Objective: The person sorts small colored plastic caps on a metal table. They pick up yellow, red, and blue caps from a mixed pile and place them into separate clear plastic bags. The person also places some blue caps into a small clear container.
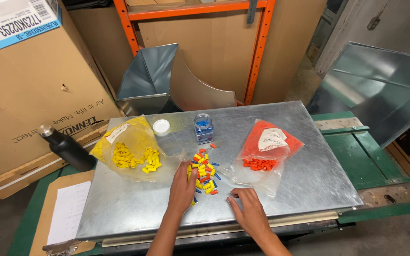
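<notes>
Sorting pile: mixed yellow, orange and blue wire caps (204,171) at the middle of the metal sheet (309,185).
Yellow bag (131,147): left of the pile, open.
Left hand (182,188): on the pile's left edge, fingers loosely apart, clamped on nothing.
Jar (203,128): behind the pile, blue caps inside.
Right hand (246,205): right of the pile's near end, flat, fingers spread.
Orange bag (265,149): right of the pile.

shiny galv. metal sheet (309,156), clear plastic bags (257,173)
</notes>
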